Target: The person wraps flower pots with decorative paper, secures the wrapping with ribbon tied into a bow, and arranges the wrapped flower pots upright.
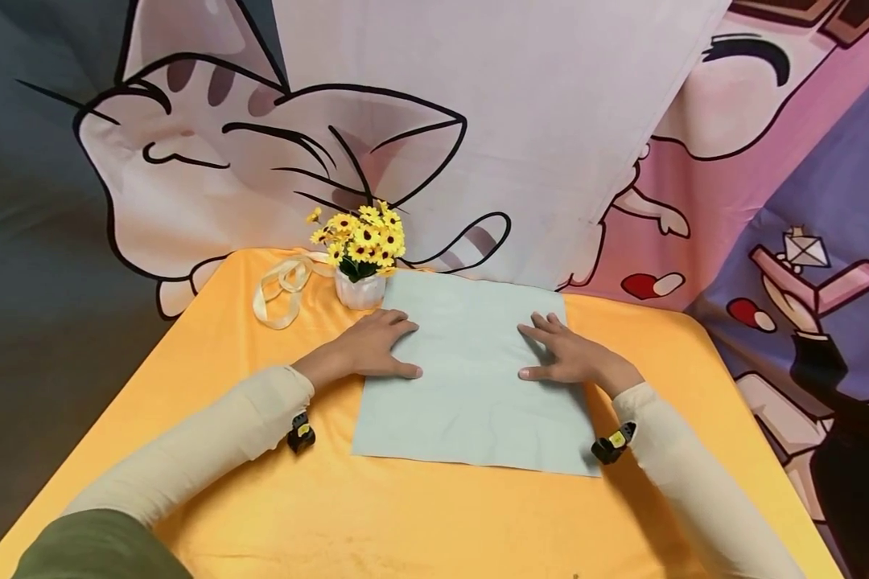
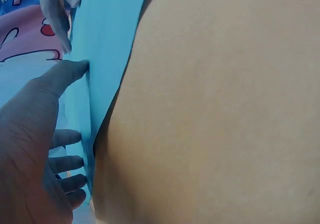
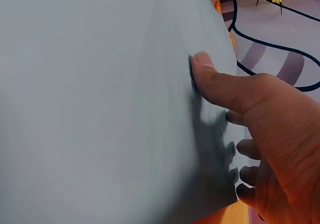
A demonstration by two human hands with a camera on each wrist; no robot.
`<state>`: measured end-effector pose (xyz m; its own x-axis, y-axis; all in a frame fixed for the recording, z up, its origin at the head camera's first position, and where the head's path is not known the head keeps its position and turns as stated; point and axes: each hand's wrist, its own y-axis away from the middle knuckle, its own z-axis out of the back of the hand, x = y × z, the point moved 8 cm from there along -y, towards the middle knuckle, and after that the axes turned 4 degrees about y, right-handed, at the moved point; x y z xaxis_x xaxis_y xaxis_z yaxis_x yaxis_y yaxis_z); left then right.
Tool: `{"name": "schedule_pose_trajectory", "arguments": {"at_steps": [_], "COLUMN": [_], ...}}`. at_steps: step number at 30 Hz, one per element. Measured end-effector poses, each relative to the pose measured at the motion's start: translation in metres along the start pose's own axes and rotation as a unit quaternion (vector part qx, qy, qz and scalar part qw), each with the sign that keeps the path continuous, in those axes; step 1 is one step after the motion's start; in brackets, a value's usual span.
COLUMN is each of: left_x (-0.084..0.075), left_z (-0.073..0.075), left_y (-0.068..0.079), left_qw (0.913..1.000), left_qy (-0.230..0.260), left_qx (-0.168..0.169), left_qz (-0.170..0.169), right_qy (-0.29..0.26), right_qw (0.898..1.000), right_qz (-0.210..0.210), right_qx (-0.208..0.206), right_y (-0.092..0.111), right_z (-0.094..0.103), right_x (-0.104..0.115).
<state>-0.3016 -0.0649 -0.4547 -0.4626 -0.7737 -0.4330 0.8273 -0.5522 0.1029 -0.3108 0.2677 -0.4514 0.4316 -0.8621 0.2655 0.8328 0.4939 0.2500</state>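
Observation:
A light blue square sheet (image 1: 471, 418), perhaps paper or thin cloth, lies spread on the orange tablecloth (image 1: 434, 523). On its left side rests my left hand (image 1: 376, 346), fingers and thumb spread. My right hand (image 1: 568, 354) is at the sheet's right side with its fingers apart. In the left wrist view the left thumb and fingertips touch the sheet (image 2: 107, 44) near its edge. The right wrist view has the right thumb over the sheet (image 3: 110, 94), its shadow falling on the surface. Neither hand grips anything.
Behind the left hand stands a white pot (image 1: 360, 291) of yellow flowers (image 1: 365, 237). A loosely looped cream ribbon (image 1: 282, 293) lies left of the pot. A cartoon-printed cloth backdrop (image 1: 536, 137) hangs behind the table. Each wrist carries a small black camera.

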Motion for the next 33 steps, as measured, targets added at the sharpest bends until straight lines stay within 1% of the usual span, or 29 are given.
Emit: {"name": "schedule_pose_trajectory", "arguments": {"at_steps": [2, 5, 7, 9, 10, 12, 14, 16, 18, 20, 22, 23, 24, 25, 28, 30, 33], "left_x": [-0.001, 0.0, 0.002, 0.009, 0.013, 0.025, 0.04, 0.055, 0.069, 0.081, 0.09, 0.094, 0.097, 0.1, 0.105, 0.107, 0.11], "left_z": [0.002, 0.006, 0.012, 0.02, 0.024, 0.033, 0.041, 0.047, 0.053, 0.059, 0.063, 0.065, 0.066, 0.066, 0.064, 0.063, 0.064], "left_y": [0.002, 0.003, 0.005, 0.009, 0.011, 0.019, 0.028, 0.036, 0.041, 0.043, 0.041, 0.04, 0.037, 0.034, 0.025, 0.02, 0.016], "left_qw": [0.9999, 0.9984, 0.9951, 0.9883, 0.983, 0.968, 0.9479, 0.9267, 0.9065, 0.8885, 0.8753, 0.8712, 0.8694, 0.8695, 0.8751, 0.8769, 0.8765], "left_qy": [0.01, 0.031, 0.048, 0.069, 0.082, 0.112, 0.145, 0.176, 0.204, 0.22, 0.234, 0.239, 0.244, 0.251, 0.279, 0.297, 0.31], "left_qx": [-0.012, -0.046, -0.085, -0.135, -0.16, -0.21, -0.255, -0.29, -0.318, -0.342, -0.355, -0.357, -0.355, -0.348, -0.311, -0.295, -0.294], "left_qz": [-0.005, -0.01, -0.006, 0.018, 0.037, 0.08, 0.124, 0.162, 0.189, 0.212, 0.231, 0.237, 0.242, 0.245, 0.244, 0.237, 0.222], "right_qy": [0.007, 0.014, 0.02, 0.022, 0.025, 0.031, 0.04, 0.052, 0.061, 0.068, 0.07, 0.073, 0.076, 0.079, 0.084, 0.082, 0.079], "right_qw": [1.0, 0.999, 0.998, 0.997, 0.996, 0.994, 0.991, 0.987, 0.985, 0.983, 0.981, 0.981, 0.98, 0.979, 0.98, 0.98, 0.981], "right_qz": [0.008, 0.011, 0.015, 0.02, 0.023, 0.032, 0.039, 0.048, 0.051, 0.057, 0.06, 0.06, 0.062, 0.063, 0.055, 0.052, 0.053], "right_qx": [-0.011, -0.033, -0.051, -0.072, -0.082, -0.103, -0.123, -0.141, -0.154, -0.164, -0.169, -0.17, -0.173, -0.175, -0.173, -0.172, -0.171], "right_y": [0.004, 0.016, 0.027, 0.038, 0.044, 0.055, 0.068, 0.081, 0.093, 0.104, 0.115, 0.12, 0.125, 0.13, 0.142, 0.149, 0.156], "right_z": [0.001, 0.002, 0.002, 0.002, 0.003, 0.002, 0.0, -0.001, -0.002, -0.003, -0.006, -0.008, -0.01, -0.012, -0.02, -0.024, -0.03], "right_x": [0.002, 0.005, 0.007, 0.012, 0.015, 0.022, 0.029, 0.038, 0.046, 0.053, 0.059, 0.061, 0.063, 0.065, 0.069, 0.071, 0.074]}}
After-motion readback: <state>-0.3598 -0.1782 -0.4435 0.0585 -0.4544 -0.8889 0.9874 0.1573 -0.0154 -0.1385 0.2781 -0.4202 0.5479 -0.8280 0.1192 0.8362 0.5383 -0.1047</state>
